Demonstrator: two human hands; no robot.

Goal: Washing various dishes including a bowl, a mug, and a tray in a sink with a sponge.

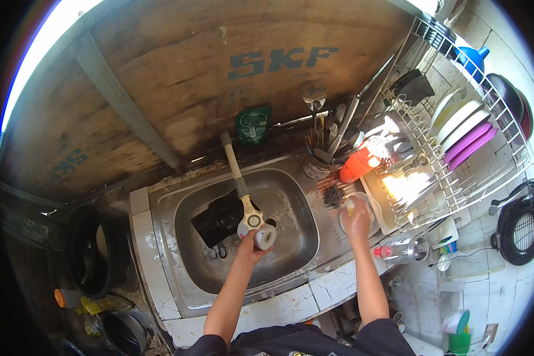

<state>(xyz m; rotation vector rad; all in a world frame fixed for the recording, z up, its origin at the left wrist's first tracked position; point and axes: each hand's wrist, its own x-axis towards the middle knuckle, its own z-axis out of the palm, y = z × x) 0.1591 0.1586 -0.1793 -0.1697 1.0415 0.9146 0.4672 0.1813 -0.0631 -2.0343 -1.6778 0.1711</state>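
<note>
My left hand (pixel 250 250) is closed on a small white cylindrical object (pixel 265 236), under the tap (pixel 250 212) over the stainless steel sink (pixel 289 258). Over a shallow pale bowl (pixel 374 209) on the drainboard, my right hand (pixel 357 218) has its fingers on something whitish and yellow, perhaps a sponge; how firmly it is held cannot be told. Left of that bowl lies a dark scouring pad (pixel 333 196). In the sink, a black object (pixel 218 220) lies partly behind the tap, near small dark rings (pixel 222 252).
A utensil holder (pixel 318 169) and an orange container (pixel 356 167) stand behind the drainboard. To the right is a white wire dish rack (pixel 460 207) with plates (pixel 465 129). A clear jar (pixel 409 249) lies near the counter's right end. Black tubs (pixel 89 253) are at left.
</note>
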